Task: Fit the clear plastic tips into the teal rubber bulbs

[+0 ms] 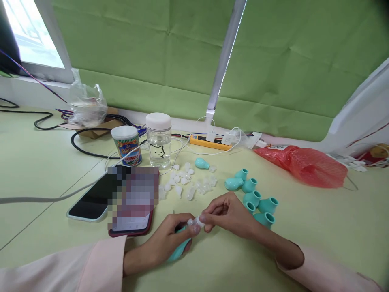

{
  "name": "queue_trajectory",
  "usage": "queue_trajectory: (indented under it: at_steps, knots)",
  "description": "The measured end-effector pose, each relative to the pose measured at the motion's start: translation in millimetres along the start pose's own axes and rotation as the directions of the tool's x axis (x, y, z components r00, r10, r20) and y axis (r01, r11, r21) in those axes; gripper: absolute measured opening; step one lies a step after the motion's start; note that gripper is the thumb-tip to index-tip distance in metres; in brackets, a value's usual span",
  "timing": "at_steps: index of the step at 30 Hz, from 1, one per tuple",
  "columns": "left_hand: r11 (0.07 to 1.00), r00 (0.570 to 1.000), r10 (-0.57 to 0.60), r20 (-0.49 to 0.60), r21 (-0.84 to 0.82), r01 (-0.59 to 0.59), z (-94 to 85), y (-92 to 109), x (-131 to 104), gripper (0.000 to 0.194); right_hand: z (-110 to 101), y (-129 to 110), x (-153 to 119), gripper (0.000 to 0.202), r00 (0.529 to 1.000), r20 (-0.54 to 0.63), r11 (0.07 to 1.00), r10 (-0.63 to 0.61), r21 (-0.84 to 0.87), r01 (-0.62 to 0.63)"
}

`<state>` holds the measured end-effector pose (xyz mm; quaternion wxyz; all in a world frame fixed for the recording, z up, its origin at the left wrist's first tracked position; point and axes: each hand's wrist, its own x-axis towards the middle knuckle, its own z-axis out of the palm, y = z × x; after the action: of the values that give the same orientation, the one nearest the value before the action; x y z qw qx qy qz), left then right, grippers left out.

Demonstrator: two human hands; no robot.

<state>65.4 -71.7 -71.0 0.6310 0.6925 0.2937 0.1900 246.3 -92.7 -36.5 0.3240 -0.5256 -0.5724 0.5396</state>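
Near the front of the table, my left hand [165, 240] is wrapped round a turquoise squeeze bulb [178, 250], which it partly covers. My right hand [232, 215] pinches a small translucent plastic piece [199, 222] right beside the left thumb, at the bulb's upper end. Whether that piece sits in the bulb's neck is hidden by the fingers. Beyond my right wrist lie several open-necked turquoise bulbs [252, 198]. Past the hands are scattered small white plastic pieces [178, 191] and clear plastic pieces [202, 186]. A single turquoise bulb [201, 163] rests behind them with a clear tip at its end.
Two phones, a black-screened one [91, 202] and a red-cased one [132, 231], lie to the left. Behind stand a printed can [129, 148] and a lidded water bottle [159, 142]. Farther back are a yellow power strip [209, 142], cables, a red bag [306, 166] and a clear bag [88, 105].
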Motion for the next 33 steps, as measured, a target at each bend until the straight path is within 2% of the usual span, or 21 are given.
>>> queue_trajectory:
  at_steps: [6, 12, 18, 22, 26, 33]
  knots:
    - [0.999, 1.0, -0.018, 0.012, -0.042, 0.018, 0.3, 2, -1, 0.037, -8, 2, 6, 0.024, 0.979, 0.203, 0.992, -0.037, 0.128, 0.011]
    - [0.998, 0.999, 0.044, 0.017, 0.053, -0.045, 1.3, 4, 0, 0.041, -15, 1, 6, 0.024, 0.958, 0.287, 0.995, 0.012, 0.088, -0.039]
    - [0.994, 0.998, 0.058, 0.012, 0.095, -0.059, 2.6, 9, -2, 0.038, -8, 3, 3, 0.021, 0.973, 0.233, 0.991, -0.007, 0.135, -0.025]
    - [0.997, 0.999, 0.028, -0.038, 0.075, -0.025, 5.4, 7, -6, 0.034, 0, 9, 5, 0.022, 0.986, 0.161, 0.977, -0.033, 0.211, -0.002]
    - [0.996, 0.993, 0.051, -0.104, 0.077, -0.043, 7.3, 6, -8, 0.032, 7, 16, 8, 0.023, 0.992, 0.125, 0.959, -0.021, 0.283, -0.015]
    - [0.992, 0.988, 0.093, -0.121, 0.098, -0.081, 7.4, 9, -8, 0.033, 14, 19, 7, 0.026, 0.999, 0.039, 0.974, -0.011, 0.228, 0.002]
